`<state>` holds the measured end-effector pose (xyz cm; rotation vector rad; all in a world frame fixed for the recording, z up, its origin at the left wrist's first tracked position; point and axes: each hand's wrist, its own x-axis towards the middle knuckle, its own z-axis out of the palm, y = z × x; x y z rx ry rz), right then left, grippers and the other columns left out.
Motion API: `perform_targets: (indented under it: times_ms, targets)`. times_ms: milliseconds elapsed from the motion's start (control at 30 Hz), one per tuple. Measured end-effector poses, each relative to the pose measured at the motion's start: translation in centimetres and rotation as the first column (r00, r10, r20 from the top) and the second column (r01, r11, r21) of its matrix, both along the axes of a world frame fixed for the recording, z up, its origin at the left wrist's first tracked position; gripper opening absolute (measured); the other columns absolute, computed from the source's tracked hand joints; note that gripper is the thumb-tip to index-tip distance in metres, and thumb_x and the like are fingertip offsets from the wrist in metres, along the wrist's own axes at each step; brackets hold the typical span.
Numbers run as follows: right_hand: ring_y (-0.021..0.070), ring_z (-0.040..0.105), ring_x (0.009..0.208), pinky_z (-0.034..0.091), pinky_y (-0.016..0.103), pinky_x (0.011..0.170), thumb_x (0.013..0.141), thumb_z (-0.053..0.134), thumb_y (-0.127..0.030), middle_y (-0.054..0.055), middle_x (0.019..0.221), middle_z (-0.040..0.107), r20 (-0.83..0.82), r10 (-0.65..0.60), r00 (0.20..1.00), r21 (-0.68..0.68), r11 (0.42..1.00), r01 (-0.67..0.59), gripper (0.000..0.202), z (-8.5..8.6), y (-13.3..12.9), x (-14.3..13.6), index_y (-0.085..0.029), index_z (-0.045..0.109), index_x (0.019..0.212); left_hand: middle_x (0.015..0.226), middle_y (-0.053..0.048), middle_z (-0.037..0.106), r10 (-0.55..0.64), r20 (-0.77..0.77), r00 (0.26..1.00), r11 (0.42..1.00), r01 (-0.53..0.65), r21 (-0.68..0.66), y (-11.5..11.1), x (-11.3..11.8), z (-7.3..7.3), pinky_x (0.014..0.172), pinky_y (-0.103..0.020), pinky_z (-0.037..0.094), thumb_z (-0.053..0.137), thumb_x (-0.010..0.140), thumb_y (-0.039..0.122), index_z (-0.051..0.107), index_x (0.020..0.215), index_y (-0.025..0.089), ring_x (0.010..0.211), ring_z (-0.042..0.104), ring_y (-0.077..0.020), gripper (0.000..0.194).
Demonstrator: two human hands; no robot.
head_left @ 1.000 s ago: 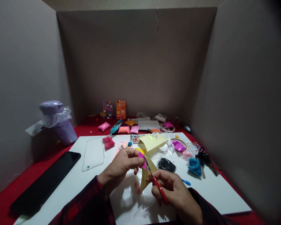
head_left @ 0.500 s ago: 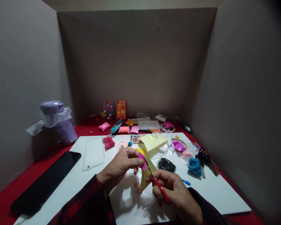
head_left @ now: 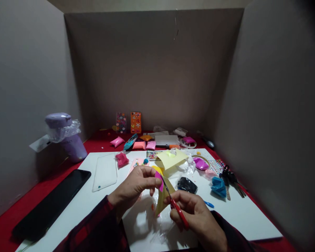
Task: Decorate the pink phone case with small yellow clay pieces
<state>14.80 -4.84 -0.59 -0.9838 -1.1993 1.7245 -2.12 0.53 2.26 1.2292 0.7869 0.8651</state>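
Observation:
Pinched in my left hand (head_left: 140,183) is a small magenta piece (head_left: 160,181). My right hand (head_left: 196,213) grips red-handled scissors (head_left: 179,212), whose blades lie against the magenta piece's right edge. An olive-yellow sheet (head_left: 161,201) hangs below the blades, between my hands; which fingers hold it I cannot tell. Behind my fingers lie something yellow (head_left: 158,170), partly hidden, and a pale yellow sheet (head_left: 172,159). A pink phone case (head_left: 132,167) is partly covered by my left hand. A black packet (head_left: 187,185) sits just beyond my right hand.
On the white board (head_left: 241,213) are a clear phone case (head_left: 105,172), blue packet (head_left: 218,187), keys (head_left: 229,178) and an embroidery hoop (head_left: 208,162). At left are a black phone (head_left: 52,204) and purple bottle (head_left: 73,147). Two decorated cases (head_left: 135,122) stand at the back.
The olive-yellow sheet's lower part and the scissor handles have shifted very slightly. Both hands keep nearly the same position and hold.

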Motion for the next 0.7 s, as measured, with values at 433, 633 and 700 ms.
perform_targets:
  times_ms: [433,633,700]
  targets:
    - [0.0036,0.031,0.039,0.023,0.019,0.043,0.060,0.071,-0.028,-0.008,0.043,0.045,0.036,0.000,0.999,0.014,1.000,-0.001,0.026,-0.04,0.03,-0.08,-0.013,0.056,0.074,0.055,-0.003,0.060,-0.006,-0.012,1.000,1.000,0.006,-0.005,-0.13,0.16,0.27,0.045,-0.020,0.034,0.068,0.062,0.019,0.063,0.058,0.010,0.046,0.046,-0.0074,0.011]
    - [0.0033,0.031,0.039,0.023,0.019,0.043,0.062,0.070,-0.025,-0.009,0.043,0.045,0.015,-0.001,1.000,0.032,1.000,0.000,0.023,-0.36,-0.03,0.05,-0.012,0.058,0.077,0.054,-0.002,0.059,-0.019,-0.032,0.999,1.000,0.020,0.007,-0.19,0.18,0.36,0.044,-0.019,0.034,0.069,0.062,0.020,0.063,0.057,0.010,0.044,0.045,-0.0067,0.013]
    - [0.0033,0.032,0.039,0.022,0.019,0.043,0.061,0.070,-0.025,-0.009,0.043,0.044,0.009,-0.003,1.000,0.033,0.999,0.002,0.024,-0.39,-0.04,0.08,-0.012,0.057,0.077,0.054,-0.002,0.059,-0.027,-0.031,0.999,1.000,0.027,0.010,-0.21,0.16,0.32,0.044,-0.019,0.034,0.068,0.062,0.020,0.063,0.057,0.010,0.044,0.045,-0.0065,0.013]
